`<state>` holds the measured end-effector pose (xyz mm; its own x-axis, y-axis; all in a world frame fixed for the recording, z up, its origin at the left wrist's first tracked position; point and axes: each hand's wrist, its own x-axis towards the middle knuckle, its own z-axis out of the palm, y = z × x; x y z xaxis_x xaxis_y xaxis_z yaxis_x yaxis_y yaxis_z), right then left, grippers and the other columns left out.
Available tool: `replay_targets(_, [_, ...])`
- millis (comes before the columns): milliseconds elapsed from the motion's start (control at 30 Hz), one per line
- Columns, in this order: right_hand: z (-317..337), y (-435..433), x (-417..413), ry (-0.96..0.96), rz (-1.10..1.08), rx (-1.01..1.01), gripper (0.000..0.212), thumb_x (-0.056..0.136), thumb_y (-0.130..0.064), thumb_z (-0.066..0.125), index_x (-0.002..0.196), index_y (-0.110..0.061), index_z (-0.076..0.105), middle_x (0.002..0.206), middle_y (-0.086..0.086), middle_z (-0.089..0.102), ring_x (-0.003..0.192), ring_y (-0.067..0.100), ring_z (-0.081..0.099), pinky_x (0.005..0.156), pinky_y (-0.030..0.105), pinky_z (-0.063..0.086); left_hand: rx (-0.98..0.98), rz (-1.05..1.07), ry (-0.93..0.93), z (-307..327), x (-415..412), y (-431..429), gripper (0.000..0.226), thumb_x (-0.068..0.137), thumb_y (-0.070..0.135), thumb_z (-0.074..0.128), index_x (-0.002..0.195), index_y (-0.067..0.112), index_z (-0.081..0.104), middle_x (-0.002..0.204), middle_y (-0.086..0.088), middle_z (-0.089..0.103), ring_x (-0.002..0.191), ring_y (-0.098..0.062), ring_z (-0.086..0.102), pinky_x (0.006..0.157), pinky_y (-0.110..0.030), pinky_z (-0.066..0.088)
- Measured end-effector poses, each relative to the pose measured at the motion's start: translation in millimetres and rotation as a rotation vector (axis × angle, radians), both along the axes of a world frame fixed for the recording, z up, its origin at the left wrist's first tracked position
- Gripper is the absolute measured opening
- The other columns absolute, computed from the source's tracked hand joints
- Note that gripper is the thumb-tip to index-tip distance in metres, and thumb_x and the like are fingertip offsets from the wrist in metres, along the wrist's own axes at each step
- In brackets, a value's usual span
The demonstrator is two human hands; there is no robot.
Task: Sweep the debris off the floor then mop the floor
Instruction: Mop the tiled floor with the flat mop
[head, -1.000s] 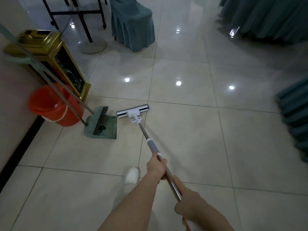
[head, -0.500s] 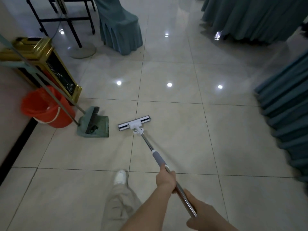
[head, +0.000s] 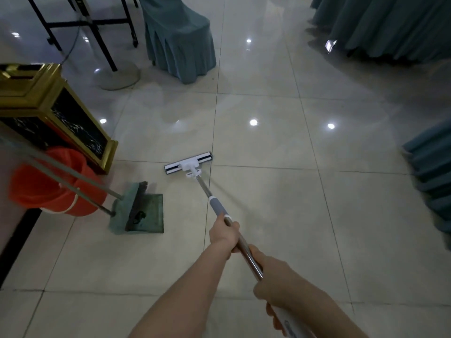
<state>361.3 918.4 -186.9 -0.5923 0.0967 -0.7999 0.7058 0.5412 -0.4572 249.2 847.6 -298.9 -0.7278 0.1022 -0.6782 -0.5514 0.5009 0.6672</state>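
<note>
A flat mop with a white head [head: 188, 162] rests on the glossy tiled floor [head: 268, 203] ahead of me. Its metal handle [head: 204, 187] with a grey sleeve runs back toward me. My left hand [head: 224, 234] is wrapped around the handle just below the grey sleeve. My right hand [head: 274, 280] grips the handle lower down, nearer my body. A green dustpan [head: 146, 215] with a broom head [head: 136, 203] in it and some dark debris stands on the floor to the left of the mop.
An orange bucket [head: 48, 189] sits by the left wall beside a gold and black bin [head: 58, 113]. Teal-covered chair [head: 178, 37] and a black stand [head: 92, 23] are at the back; teal table skirts [head: 390, 25] at the back right and right edge [head: 432, 179].
The mop head has slid forward and a little right, away from the dustpan, as both arms stretched out. The view has moved closer to the bucket and bin.
</note>
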Motion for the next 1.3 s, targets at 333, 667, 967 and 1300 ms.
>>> replay_targets(333, [-62.0,16.8,-303.2,-0.001,-0.259,-0.248,0.072,0.091,-0.001,0.053,0.145,-0.041,0.026,0.087,0.014,0.052,0.050,0.021,0.059,0.038,0.031,0.052,-0.047,0.076,0.057,-57.1,-315.6,15.4,0.016,0.090,0.021,0.060,0.103,0.018,0.052,0.100,-0.016,0.063,0.084,-0.035,0.064,0.053,-0.037,0.056])
replay_targets(667, [-101.6,35.7,-280.3,-0.028,-0.302,-0.155,0.078,0.092,-0.007,0.044,0.146,-0.054,0.014,0.090,0.011,0.057,0.058,0.020,0.058,0.048,0.031,0.056,-0.108,0.010,0.023,-93.7,-306.5,43.6,0.023,0.090,0.022,0.060,0.110,0.013,0.051,0.101,-0.016,0.062,0.085,-0.033,0.064,0.054,-0.039,0.057])
replay_targets(967, [-64.4,37.3,-73.5,-0.015,-0.335,-0.127,0.079,0.090,-0.012,0.049,0.148,-0.051,0.012,0.076,0.007,0.054,0.046,0.015,0.053,0.039,0.024,0.048,-0.094,-0.068,-0.029,-77.4,-100.6,41.6,0.038,0.087,0.027,0.062,0.121,0.016,0.048,0.104,-0.016,0.062,0.087,-0.033,0.065,0.061,-0.041,0.060])
replay_targets(1300, [-24.3,-17.7,233.4,-0.003,-0.261,-0.073,0.075,0.086,-0.002,0.034,0.145,-0.046,0.021,0.085,0.011,0.053,0.051,0.026,0.058,0.052,0.035,0.056,0.135,-0.086,-0.119,-11.8,230.4,-18.5,0.041,0.090,0.019,0.060,0.128,0.029,0.048,0.102,-0.017,0.061,0.068,-0.023,0.064,0.048,-0.026,0.052])
